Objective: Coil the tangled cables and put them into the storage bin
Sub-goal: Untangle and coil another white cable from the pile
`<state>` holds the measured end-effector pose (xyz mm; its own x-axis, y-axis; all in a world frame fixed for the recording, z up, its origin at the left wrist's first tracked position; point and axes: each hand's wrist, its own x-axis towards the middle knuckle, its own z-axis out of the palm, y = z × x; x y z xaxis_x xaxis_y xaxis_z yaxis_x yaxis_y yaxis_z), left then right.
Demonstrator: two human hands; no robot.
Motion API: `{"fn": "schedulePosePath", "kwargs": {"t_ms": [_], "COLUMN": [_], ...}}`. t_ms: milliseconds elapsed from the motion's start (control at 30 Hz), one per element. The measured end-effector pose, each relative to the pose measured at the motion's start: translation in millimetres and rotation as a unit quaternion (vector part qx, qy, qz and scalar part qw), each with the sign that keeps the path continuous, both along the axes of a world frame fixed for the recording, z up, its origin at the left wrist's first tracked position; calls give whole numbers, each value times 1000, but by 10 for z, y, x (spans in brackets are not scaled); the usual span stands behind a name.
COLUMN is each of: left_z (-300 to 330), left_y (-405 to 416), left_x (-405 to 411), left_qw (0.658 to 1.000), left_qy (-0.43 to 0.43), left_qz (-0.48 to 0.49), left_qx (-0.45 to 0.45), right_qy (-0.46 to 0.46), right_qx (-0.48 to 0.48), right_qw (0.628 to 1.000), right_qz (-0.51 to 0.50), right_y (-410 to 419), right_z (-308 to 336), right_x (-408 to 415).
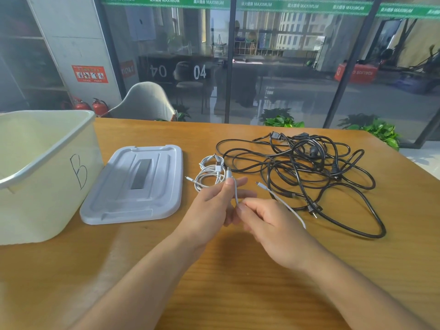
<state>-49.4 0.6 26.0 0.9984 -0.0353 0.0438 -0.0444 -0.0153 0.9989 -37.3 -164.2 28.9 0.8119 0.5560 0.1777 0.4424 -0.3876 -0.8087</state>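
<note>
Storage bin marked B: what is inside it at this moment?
The visible part of the storage bin interior shows only bare pale walls, no cable. Its floor is hidden by the near wall and the frame edge. The white cable is held in both hands outside it.

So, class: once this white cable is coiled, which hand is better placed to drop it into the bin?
Probably the left hand. It already pinches the white cable and is on the side of the storage bin, which stands open at the table's left. The right hand is on the far side.
</note>
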Motion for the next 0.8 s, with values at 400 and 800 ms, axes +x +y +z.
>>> {"fn": "schedulePosePath", "kwargs": {"t_ms": [400,800], "left_z": [61,166], "left_y": [90,124], "left_x": [1,-89], "left_qw": [986,975], "left_qy": [-27,34], "left_qz": [-76,-217], "left_qx": [-146,10], "right_qy": [105,-117], "right_qx": [-77,-233], "right_qw": [989,965], "right_qz": [70,-43], "right_y": [73,-378], "right_z": [-77,36], "right_x": [-47,315]}}
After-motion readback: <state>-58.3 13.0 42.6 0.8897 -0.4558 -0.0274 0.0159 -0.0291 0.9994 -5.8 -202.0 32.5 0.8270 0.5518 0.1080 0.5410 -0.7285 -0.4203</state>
